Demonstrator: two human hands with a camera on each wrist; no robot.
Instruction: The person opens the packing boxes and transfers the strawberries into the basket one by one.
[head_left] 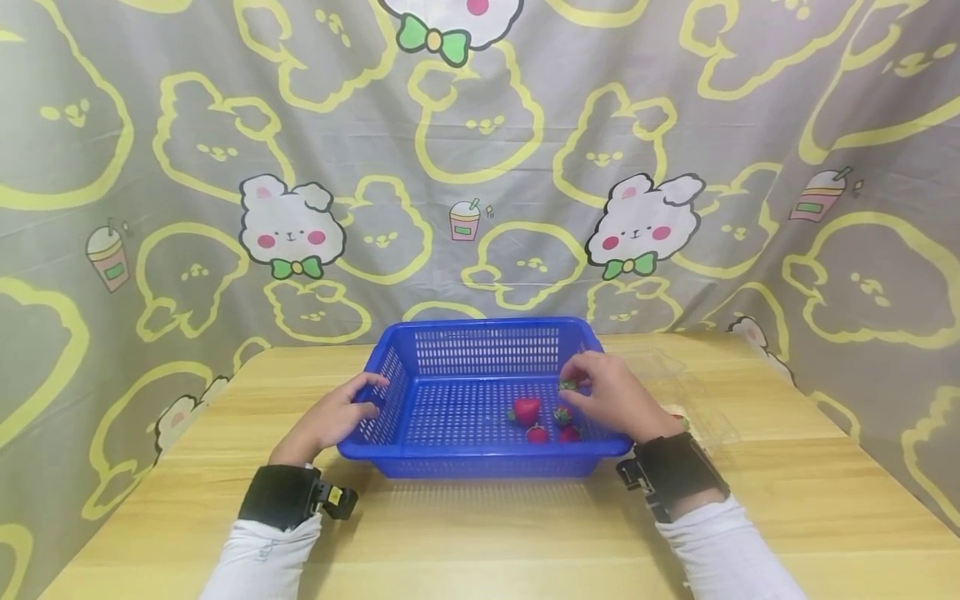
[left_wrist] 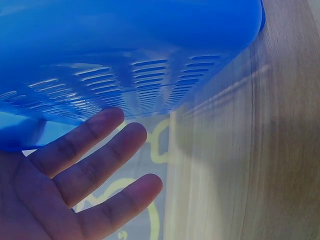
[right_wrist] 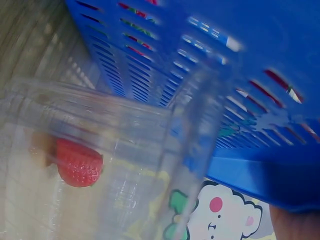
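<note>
A blue plastic basket (head_left: 487,451) with slotted walls stands before me. My left hand (head_left: 335,417) is at its left side, thumb and index finger resting over the rim. In the left wrist view the other fingers (left_wrist: 102,160) are straight and spread outside the slotted wall. My right hand (head_left: 611,392) is above the basket's right side and pinches a strawberry (head_left: 568,385), whose green leaves show at the fingertips; the rest is mostly hidden. Several red strawberries, among them a large one (head_left: 527,411), lie on the basket floor near the front right.
A clear plastic box (head_left: 708,408) stands on the wooden table (head_left: 480,533) right of the basket, partly behind my right wrist. Inside it lies another strawberry (right_wrist: 80,162). A patterned curtain (head_left: 525,192) hangs behind the table.
</note>
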